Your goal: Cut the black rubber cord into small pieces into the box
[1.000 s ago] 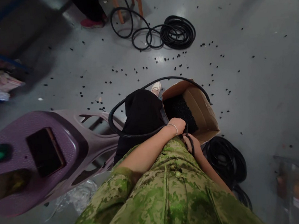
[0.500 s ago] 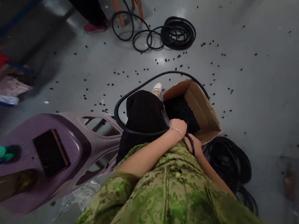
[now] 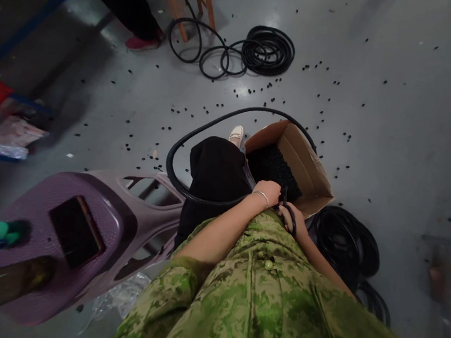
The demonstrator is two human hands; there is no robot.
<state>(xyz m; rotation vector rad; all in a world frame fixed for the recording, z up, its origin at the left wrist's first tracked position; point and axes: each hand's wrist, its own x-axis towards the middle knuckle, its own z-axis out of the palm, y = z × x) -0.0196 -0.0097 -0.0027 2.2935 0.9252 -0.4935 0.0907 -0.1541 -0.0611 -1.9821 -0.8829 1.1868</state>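
Observation:
My left hand [image 3: 269,192], with a bracelet at the wrist, is closed round a black hose [image 3: 220,117] at the near edge of a cardboard box [image 3: 309,165]. The hose loops over my black-clad knee and passes behind the box's far side. Just right of it, my right hand [image 3: 295,219] grips black-handled scissors [image 3: 291,217], their blades pointing up toward the box. Small black pieces [image 3: 276,166] fill part of the box. The hose end between my hands is too small to make out.
A purple stool [image 3: 112,202] at left bears a phone [image 3: 76,230], a green object and a bottle. Coiled hoses lie right of the box [image 3: 346,242] and on the far floor [image 3: 267,50], near a wooden stool and a person's leg. Black bits dot the floor.
My left hand has shifted slightly left, away from my right hand, and the hose loop has moved left with it. The scissor blades now show between the hands.

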